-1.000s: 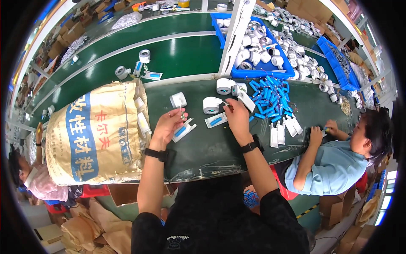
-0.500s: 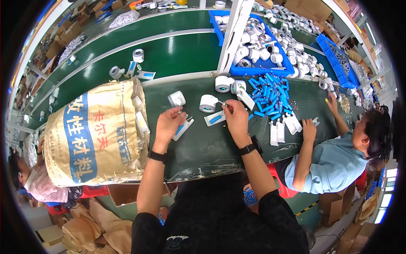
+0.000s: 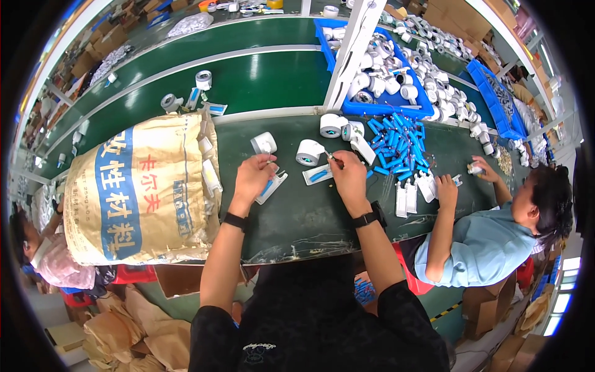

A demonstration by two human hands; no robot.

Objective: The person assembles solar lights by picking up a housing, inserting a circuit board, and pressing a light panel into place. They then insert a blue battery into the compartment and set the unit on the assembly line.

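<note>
The left hand (image 3: 253, 175) presses down on a flat white packet with a blue insert (image 3: 271, 187), fingers curled together on its top end, seemingly to pin it to the green table (image 3: 310, 214). At two o'clock from it, the right hand (image 3: 348, 175) pinches something small and thin between fingertips; what it is I cannot tell. A white tape roll (image 3: 309, 152) stands at eleven o'clock of that hand, near a second packet (image 3: 318, 175), within easy reach

Single head-worn fisheye view — it looks steeply down from above the person's own forearms onto the green worktable (image 3: 310, 217), at close range. Straight edges bow toward the rim; a dark circular border frames the field.
</note>
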